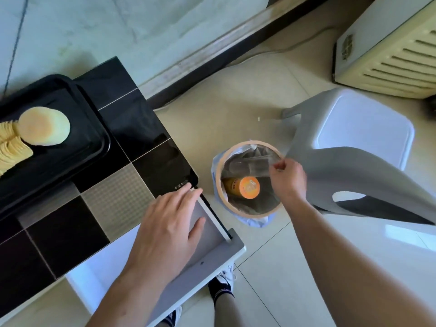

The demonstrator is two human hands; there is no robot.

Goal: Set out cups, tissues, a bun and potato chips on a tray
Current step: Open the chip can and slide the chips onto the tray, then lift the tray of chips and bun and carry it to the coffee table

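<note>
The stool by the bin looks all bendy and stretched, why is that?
In the head view, the wide-angle lens stretches things near the picture's edge, so the grey stool looks bent. The clear wrapper in the right hand over the bin is smeared by motion blur. The black tabletop shows soft glare.

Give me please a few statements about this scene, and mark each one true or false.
1. The bun lies on the black tray. True.
2. The right hand holds a cup over the bin. False: it pinches a clear plastic wrapper over the bin.
3. An orange can lies inside the bin. True.
4. The left hand grips the tray. False: it rests flat, open, at the table's edge.
5. The chips lie on the floor. False: they are on the tray beside the bun.
</note>
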